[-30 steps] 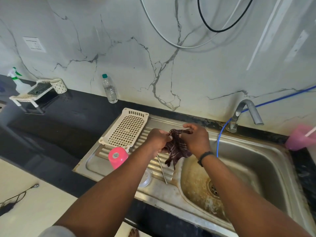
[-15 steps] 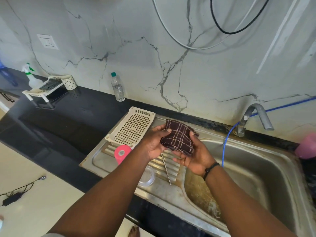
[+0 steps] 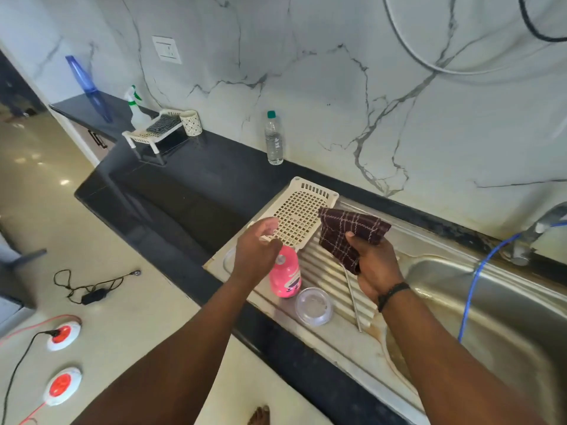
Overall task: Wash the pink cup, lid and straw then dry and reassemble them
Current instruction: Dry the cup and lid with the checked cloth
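Checked cloth (image 3: 349, 237) in right hand (image 3: 376, 265), basket (image 3: 299, 214) behind

Both forearms are bare — no sleeves show. The right wrist wears a thin black band (image 3: 392, 295). A bare foot (image 3: 259, 416) shows at the bottom edge — toes only.

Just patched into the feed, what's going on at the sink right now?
A person stands at a steel sink. The right hand grips a folded dark checked cloth, while the left hand, fingers loose and holding nothing, hovers above the pink cup, which stands upside down on the ribbed drainboard. The clear lid and the metal straw lie beside it on the drainboard. Nothing is reassembled yet; drying looks about to begin.
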